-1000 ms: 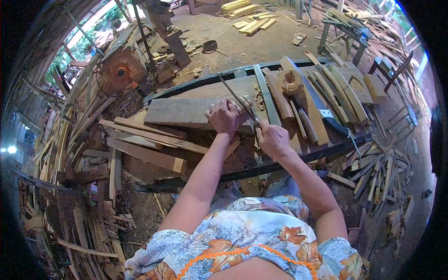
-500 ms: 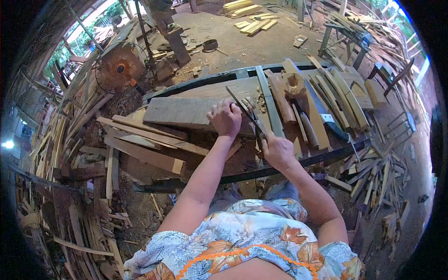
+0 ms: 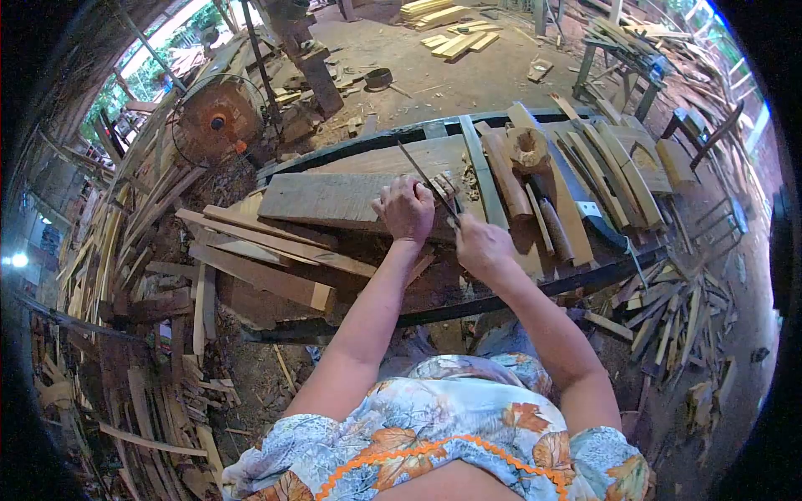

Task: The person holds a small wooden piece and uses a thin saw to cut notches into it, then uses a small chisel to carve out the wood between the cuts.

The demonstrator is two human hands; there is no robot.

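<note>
My left hand (image 3: pixel 405 209) rests on the right end of a thick grey plank (image 3: pixel 322 196), its fingers curled; what they grip, if anything, is hidden. My right hand (image 3: pixel 486 248) is closed around the near end of a long, narrow, dark blade-like tool (image 3: pixel 428 179), perhaps a file. It slants up and left, its far tip beyond my left knuckles. Just right of the left hand, small pale wood bits (image 3: pixel 444 185) lie close to the tool. The plank lies on a low, dark-edged workbench (image 3: pixel 401 316).
Right of my hands lie a wooden mallet (image 3: pixel 528 150), a handsaw (image 3: pixel 589 209) and several wood strips (image 3: pixel 618 171). Loose boards (image 3: pixel 267 275) lie to the left. A round fan (image 3: pixel 217 123) stands at the back left. Offcuts (image 3: pixel 668 313) are piled on the floor at right.
My right hand has moved left and slightly forward, pushing the tool so its tip reaches farther past my left hand. The left hand has stayed almost in place.
</note>
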